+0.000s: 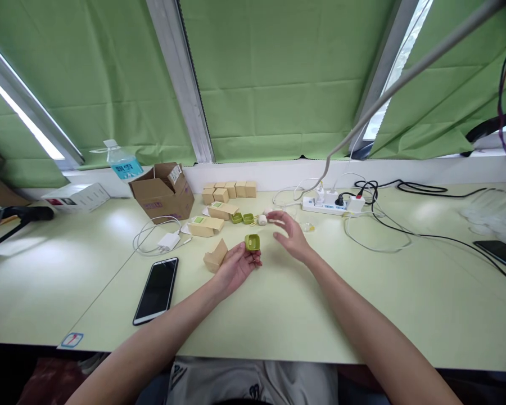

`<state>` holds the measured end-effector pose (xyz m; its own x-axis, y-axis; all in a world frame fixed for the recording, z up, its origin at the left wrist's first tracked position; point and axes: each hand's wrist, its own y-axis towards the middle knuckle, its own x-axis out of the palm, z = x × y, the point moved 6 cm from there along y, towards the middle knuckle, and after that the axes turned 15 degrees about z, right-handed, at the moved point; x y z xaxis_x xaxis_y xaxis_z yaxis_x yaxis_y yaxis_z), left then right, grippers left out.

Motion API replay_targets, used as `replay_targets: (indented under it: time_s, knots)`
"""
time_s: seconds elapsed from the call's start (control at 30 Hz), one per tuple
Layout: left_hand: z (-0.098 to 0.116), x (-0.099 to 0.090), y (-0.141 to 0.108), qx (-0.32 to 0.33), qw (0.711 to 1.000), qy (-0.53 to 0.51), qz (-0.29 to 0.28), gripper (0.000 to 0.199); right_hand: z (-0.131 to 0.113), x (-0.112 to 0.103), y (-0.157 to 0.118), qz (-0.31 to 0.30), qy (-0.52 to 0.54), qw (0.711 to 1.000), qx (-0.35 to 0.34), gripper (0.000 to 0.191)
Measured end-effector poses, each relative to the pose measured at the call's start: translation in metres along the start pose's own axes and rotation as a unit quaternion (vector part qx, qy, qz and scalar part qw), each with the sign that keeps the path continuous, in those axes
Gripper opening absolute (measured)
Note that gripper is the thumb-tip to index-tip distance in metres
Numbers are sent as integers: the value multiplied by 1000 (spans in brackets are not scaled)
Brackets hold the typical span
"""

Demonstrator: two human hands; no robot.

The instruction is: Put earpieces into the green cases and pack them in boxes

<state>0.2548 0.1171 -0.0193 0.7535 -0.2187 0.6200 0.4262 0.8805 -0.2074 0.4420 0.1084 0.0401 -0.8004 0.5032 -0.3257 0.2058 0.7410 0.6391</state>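
My left hand is closed on a small green square case, its hollow side facing me. My right hand hovers to the right with fingers apart, holding nothing visible. Just beyond its fingertips lie small white rounded pieces. Two more small green square shells sit side by side left of those pieces. A small open cardboard box stands beside my left hand. Further back, an opened kraft box and a second opened kraft box lie with green labels.
Small closed boxes line the back. A larger carton and a water bottle stand back left. A phone and white charger lie left. A power strip with tangled cables is right.
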Motion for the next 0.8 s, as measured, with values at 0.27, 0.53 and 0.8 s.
replay_targets:
  time_s: [0.27, 0.53, 0.8]
  knots:
    - [-5, -1, -4, -63, 997, -37, -16, 25, 31, 42, 42, 2, -291, 957, -6, 31]
    - [-2, 0, -6, -75, 997, -31, -18, 29, 20, 58, 50, 27, -269, 963, 8, 23]
    - [9, 11, -8, 51, 999, 18, -6, 44, -3, 6, -4, 98, 182, 962, 179, 38]
